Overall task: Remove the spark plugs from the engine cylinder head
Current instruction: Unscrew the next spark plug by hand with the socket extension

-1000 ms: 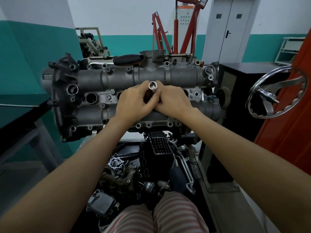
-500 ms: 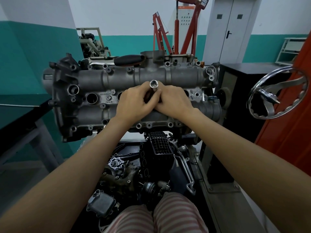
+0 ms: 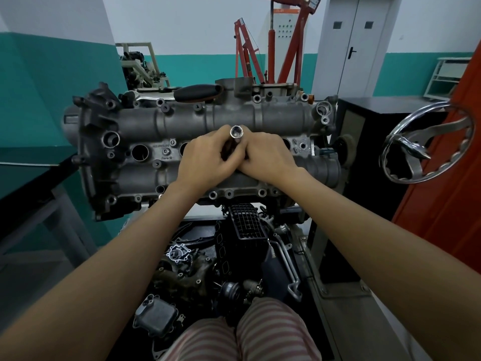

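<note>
Nearest to us, striped trousers fill the bottom edge, and just beyond them a heap of loose engine parts lies on the floor, a black ribbed manifold rising from its far side. Both our forearms reach forward over that heap to the cylinder head, which sits on its stand across the middle of the scene. Our left hand and right hand meet at the centre of the head, touching each other, the fingers of both curled tight round a socket that stands up between them; its open, shiny end shows above the knuckles, tilted a little toward us. The socket's lower end is hidden by the hands, so we cannot tell whether it sits on a plug. To the left of the hands an open plug well shows dark and round. A chrome handwheel stands to the right. Along the far edge of the head lies a black handle. Farther off, a red hoist stands against the teal wall, with a grey door on its right
</note>
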